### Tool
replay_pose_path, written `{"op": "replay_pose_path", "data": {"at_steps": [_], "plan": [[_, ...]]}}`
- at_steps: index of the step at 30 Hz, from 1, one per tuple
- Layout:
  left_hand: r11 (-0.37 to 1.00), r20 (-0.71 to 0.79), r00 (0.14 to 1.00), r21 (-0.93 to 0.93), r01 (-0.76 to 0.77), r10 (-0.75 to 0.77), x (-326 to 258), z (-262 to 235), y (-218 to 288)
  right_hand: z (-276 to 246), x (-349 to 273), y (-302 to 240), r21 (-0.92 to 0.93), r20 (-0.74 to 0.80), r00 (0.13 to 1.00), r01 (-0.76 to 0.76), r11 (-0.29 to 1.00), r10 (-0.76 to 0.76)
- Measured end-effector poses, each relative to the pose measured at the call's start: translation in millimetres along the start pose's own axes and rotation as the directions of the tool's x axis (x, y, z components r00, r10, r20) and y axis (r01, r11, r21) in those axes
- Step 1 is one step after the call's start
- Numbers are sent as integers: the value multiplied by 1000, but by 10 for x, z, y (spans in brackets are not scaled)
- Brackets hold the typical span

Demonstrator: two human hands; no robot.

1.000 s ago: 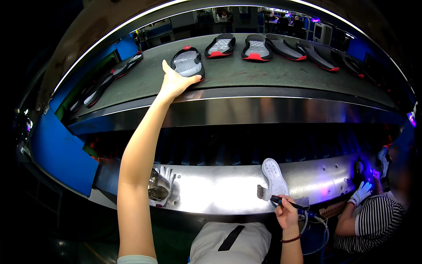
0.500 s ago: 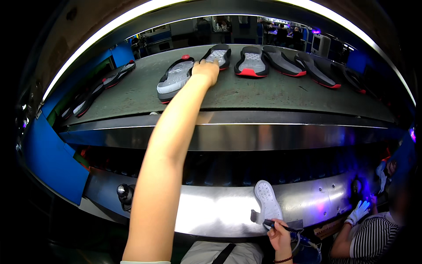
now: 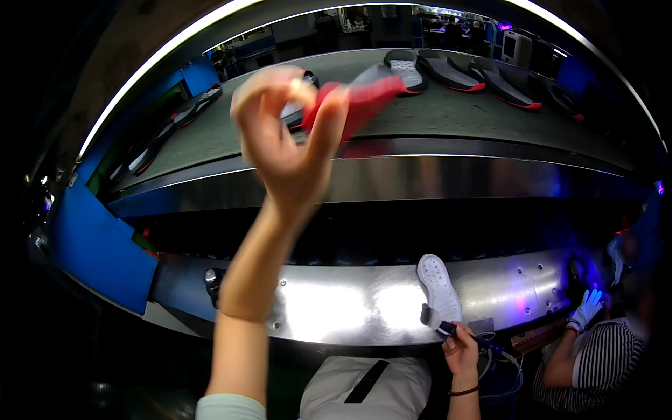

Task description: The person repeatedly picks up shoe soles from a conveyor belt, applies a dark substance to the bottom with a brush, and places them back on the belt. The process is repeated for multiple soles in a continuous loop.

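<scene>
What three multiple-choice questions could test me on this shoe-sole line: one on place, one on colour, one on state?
1. Where does the white sole sit?
A. on the lower shiny shelf
B. on the upper belt
C. on the floor

2. What colour is the underside of the sole in the left hand?
A. green
B. red
C. yellow

3. What is the right hand doing?
A. hanging open
B. gripping a dark tool
C. resting on the belt

Answers: 1 A, it lies on the metal ledge. 2 B, red shows beside the fingers. 3 B, fingers close round the tool.

Left hand (image 3: 290,133) and its red sole (image 3: 364,98) are blurring; grip detail unreadable. Co-worker (image 3: 602,350) is being cut off at right edge.
</scene>
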State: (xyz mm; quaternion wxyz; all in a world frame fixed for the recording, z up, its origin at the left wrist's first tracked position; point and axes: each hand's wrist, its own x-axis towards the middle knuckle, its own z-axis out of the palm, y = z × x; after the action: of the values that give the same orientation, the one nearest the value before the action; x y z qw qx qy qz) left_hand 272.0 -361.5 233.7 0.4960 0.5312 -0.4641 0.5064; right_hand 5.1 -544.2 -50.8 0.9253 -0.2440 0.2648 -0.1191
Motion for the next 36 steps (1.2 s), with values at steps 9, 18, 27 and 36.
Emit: {"op": "replay_pose_path", "data": {"at_steps": [9,18,27,36], "plan": [[-483,657,138,-664,570,-741,-883,-231,418,377,-54,-310,-151,88,959,280,948,-269],[-648,862,-122,-270,712,-492,-2241,-1136,1173,165,-14,-377,-146,139,930,358,922,-339],[-823,886,14,-437,364,-464,-2602,-901,1236,537,-124,-190,-163,412,884,309,937,-220],[-766,826,-120,-443,466,-550,-2713,-544,1310,1062,299,187,-587,377,926,246,772,-8]]}}
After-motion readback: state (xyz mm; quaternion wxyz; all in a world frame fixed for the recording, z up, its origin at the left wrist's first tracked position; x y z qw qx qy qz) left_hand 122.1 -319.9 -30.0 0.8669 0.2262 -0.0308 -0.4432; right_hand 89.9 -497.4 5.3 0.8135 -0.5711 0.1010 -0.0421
